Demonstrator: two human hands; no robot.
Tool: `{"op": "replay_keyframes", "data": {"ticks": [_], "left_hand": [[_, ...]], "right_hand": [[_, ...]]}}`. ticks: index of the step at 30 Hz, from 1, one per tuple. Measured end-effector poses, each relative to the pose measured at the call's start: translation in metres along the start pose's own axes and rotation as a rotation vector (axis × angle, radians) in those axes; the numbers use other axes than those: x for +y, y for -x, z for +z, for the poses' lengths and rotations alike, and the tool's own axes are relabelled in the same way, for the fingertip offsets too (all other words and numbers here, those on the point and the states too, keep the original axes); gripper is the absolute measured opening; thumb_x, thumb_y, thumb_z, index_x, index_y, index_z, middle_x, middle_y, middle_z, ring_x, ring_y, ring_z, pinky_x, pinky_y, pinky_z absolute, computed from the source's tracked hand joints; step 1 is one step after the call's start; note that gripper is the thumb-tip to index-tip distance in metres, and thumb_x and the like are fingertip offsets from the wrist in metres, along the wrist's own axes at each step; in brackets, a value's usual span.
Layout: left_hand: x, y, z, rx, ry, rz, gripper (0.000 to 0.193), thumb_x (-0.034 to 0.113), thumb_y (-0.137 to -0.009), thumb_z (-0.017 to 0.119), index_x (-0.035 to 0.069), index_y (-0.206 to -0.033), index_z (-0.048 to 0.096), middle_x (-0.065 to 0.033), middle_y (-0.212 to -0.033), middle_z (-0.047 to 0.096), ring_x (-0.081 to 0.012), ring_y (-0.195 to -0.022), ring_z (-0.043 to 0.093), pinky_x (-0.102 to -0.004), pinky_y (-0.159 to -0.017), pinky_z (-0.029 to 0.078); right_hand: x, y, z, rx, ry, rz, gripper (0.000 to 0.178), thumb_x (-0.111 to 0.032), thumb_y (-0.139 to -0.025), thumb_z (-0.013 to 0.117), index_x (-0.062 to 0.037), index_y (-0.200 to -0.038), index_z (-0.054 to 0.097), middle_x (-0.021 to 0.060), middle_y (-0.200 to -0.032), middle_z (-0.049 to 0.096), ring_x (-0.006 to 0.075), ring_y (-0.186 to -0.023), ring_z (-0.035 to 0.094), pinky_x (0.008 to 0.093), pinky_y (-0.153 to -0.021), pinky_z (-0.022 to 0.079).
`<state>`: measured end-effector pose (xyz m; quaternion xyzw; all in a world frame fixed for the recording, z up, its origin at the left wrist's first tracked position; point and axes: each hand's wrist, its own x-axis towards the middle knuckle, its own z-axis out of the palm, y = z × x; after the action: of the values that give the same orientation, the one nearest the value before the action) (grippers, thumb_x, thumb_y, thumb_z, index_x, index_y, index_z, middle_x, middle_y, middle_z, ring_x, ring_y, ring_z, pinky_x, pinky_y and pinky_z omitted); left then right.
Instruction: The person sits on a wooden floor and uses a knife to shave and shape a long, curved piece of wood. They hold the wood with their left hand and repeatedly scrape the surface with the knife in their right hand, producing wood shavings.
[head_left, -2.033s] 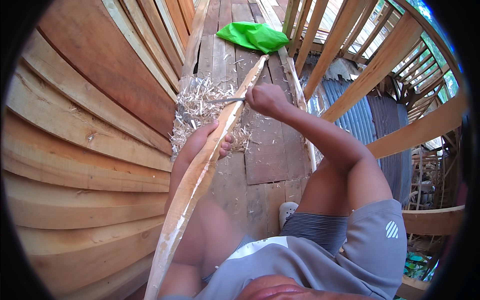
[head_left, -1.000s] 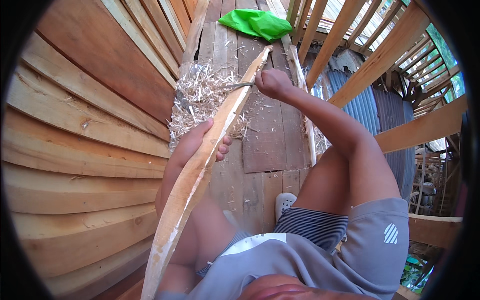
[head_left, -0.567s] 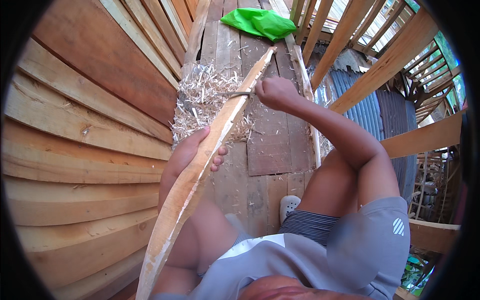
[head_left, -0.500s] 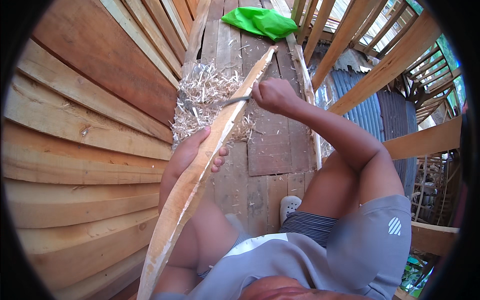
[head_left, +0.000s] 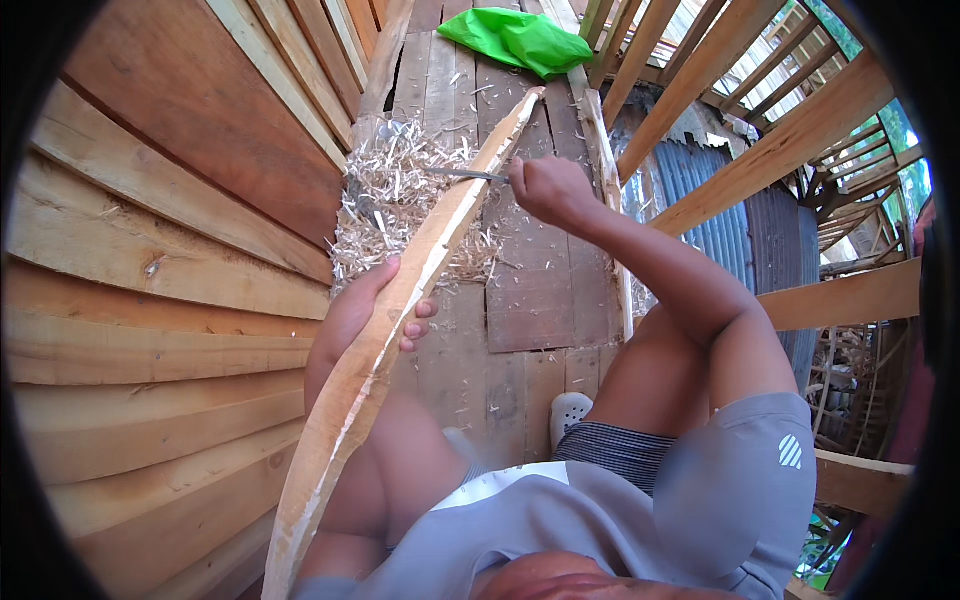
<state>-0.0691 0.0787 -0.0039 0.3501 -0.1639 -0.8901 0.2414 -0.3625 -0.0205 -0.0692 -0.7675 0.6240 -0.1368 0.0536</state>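
Observation:
A long, curved piece of pale wood [head_left: 418, 270] slants from the lower left up to the far middle, with a rough whitish strip along its right edge. My left hand [head_left: 372, 305] grips it near its middle, thumb on the left side and fingertips showing on the right. Farther up, my right hand [head_left: 555, 190] is closed round the handle of a knife [head_left: 468, 175]; the fist hides that handle. The thin grey blade lies across the wood's upper part, its tip reaching out past the left edge over the shavings.
Curled wood shavings [head_left: 395, 215] heap on the plank floor [head_left: 520, 390] beyond my left hand. A board wall [head_left: 170, 270] runs along the left. At the far end lies a bright green bag [head_left: 515, 42]. Wooden rails [head_left: 770, 140] and corrugated metal sheets [head_left: 705, 195] stand at right.
The knife blade has shifted slightly toward the far end of the wood and now lies flatter. The whole view has drifted a little, and my left hand keeps its hold.

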Motion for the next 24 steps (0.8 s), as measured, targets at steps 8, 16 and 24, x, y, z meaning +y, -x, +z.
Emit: {"op": "replay_keyframes", "data": {"ticks": [8, 16, 24], "left_hand": [[-0.001, -0.012, -0.011, 0.017, 0.072, 0.008, 0.041, 0.039, -0.105, 0.036, 0.011, -0.136, 0.038, -0.0093, -0.087, 0.052, -0.0134, -0.065, 0.048, -0.0224, -0.052, 0.044], [0.003, -0.02, -0.008, 0.031, 0.052, 0.021, 0.042, 0.037, -0.106, 0.034, 0.009, -0.137, 0.037, -0.0101, -0.086, 0.053, -0.0143, -0.066, 0.05, -0.0241, -0.054, 0.046], [0.003, -0.008, -0.003, 0.051, -0.092, -0.005, 0.042, 0.038, -0.106, 0.035, 0.007, -0.134, 0.041, -0.009, -0.082, 0.055, -0.0138, -0.064, 0.05, -0.0243, -0.054, 0.046]], "right_hand": [[0.043, -0.032, 0.022, 0.242, 0.206, -0.244, 0.034, -0.021, -0.088, 0.049, -0.01, -0.058, 0.058, 0.0138, -0.055, 0.061, 0.0337, -0.048, 0.062, 0.0464, -0.046, 0.05], [0.069, -0.044, 0.038, 0.543, 0.305, -0.383, 0.036, -0.025, -0.091, 0.049, -0.0134, -0.058, 0.054, 0.0099, -0.051, 0.057, 0.0297, -0.045, 0.059, 0.0427, -0.047, 0.05], [0.089, -0.043, -0.012, 0.271, 0.233, 0.256, 0.044, -0.033, -0.1, 0.045, -0.0033, -0.075, 0.066, 0.0176, -0.069, 0.066, 0.0334, -0.061, 0.064, 0.0462, -0.063, 0.052]]}}
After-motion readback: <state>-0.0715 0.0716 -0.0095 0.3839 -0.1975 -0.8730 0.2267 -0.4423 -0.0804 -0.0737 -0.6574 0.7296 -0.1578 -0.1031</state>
